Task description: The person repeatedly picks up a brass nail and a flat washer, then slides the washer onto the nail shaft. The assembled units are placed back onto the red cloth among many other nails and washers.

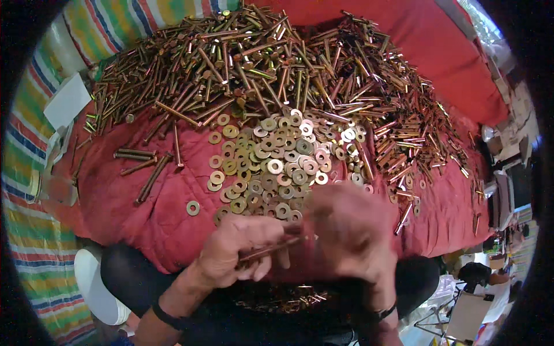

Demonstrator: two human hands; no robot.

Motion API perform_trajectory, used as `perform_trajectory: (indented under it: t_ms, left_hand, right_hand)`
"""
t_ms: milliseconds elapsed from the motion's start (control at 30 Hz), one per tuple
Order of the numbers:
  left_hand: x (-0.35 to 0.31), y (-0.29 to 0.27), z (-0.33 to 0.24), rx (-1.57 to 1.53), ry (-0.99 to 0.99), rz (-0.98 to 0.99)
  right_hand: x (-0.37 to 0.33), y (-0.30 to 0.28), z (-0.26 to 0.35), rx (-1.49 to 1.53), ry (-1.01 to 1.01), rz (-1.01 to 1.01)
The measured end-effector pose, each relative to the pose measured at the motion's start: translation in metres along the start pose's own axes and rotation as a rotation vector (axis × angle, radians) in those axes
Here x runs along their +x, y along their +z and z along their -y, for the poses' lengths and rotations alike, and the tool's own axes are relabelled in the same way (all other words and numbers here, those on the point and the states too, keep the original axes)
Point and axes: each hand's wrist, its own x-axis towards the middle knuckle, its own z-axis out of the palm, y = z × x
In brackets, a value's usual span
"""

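Several long bronze-coloured bolts point(266, 249) are gripped in my left hand point(231, 245), their shafts pointing to the right. My right hand point(353, 228) is close beside their ends, smeared by motion, so its fingers and anything in them cannot be made out. Just beyond both hands spreads a pile of flat metal washers point(277, 164). One washer point(193, 208) lies apart to the left. A few loose bolts point(151, 180) rest farther left on the red cloth point(104, 207).
A large heap of bolts point(231, 63) stretches across the far side, and another heap of bolts point(412, 132) covers the right. More metal pieces point(294, 300) show below my hands. A striped sheet point(34, 230) borders the left; a white card point(67, 101) stands there.
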Motion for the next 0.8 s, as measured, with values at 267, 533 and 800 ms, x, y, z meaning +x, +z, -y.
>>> perform_trajectory:
  t_ms: [267,533,800]
  left_hand:
    - [0.003,0.006,0.003,0.164,0.175,-0.106]
    - [0.0,0.005,0.003,0.122,0.214,-0.108]
    - [-0.001,0.003,0.003,0.139,0.265,-0.136]
  right_hand:
    - [-0.01,-0.028,-0.079,-0.291,0.334,-0.249]
    - [0.002,-0.004,-0.1,-0.727,0.234,-0.066]
    - [0.005,0.002,-0.085,-0.664,0.174,0.007]
